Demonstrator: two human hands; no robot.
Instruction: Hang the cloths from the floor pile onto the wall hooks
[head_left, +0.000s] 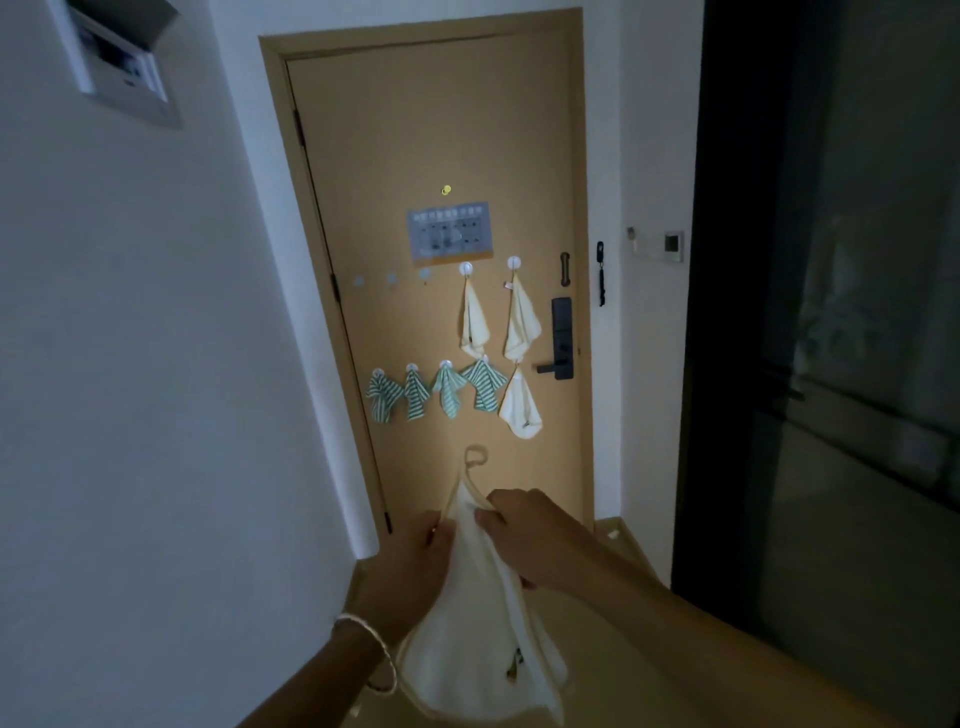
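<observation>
I hold a cream cloth (472, 623) in front of the door, its hanging loop (475, 457) sticking up. My left hand (415, 561) pinches its left edge near the top. My right hand (524, 535) pinches the right edge beside it. On the door, three round hooks (392, 279) in the upper row carry nothing. Two cream cloths (474, 322) hang from the upper hooks to their right. Below, several green striped cloths (415, 397) and one more cream cloth (521, 408) hang from the lower row. The floor pile is out of view.
The tan door (415, 130) has a dark handle and lock (561, 338) on its right side and a paper notice (449, 231). A white wall (130, 364) runs along my left, and a dark glass panel (831, 312) stands on the right.
</observation>
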